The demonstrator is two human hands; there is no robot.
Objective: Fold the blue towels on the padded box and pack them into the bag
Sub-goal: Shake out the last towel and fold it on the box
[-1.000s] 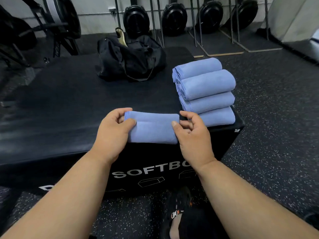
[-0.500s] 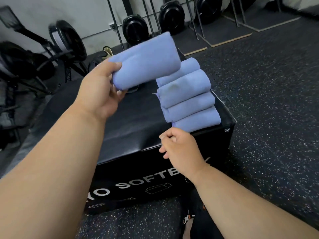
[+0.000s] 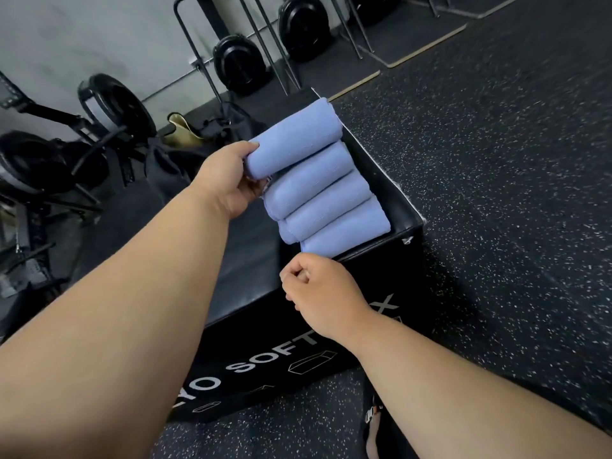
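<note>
While the left hand (image 3: pixel 228 180) was holding the folded blue towel (image 3: pixel 293 139) up in the air half a second ago, it has now brought it down to the far end of the row of folded towels (image 3: pixel 326 210) on the padded box (image 3: pixel 245 270). Its fingers (image 3: pixel 249 148) are curled round the near end of that towel, thumb underneath, and the towel lies against the next one in the row, so that five rolls now run in a line toward the box's near right corner. I cannot tell whether the held towel rests fully on the box.

Down by the front edge, the right hand (image 3: pixel 319 289) has stayed about where it was, just below the nearest towel, fingers curled into a loose fist with nothing in them.

Beyond the left hand the black bag (image 3: pixel 205 134) sits at the back of the box, more of it showing than before, when the raised towel covered it. Speckled rubber floor (image 3: pixel 496 160) lies to the right.
</note>
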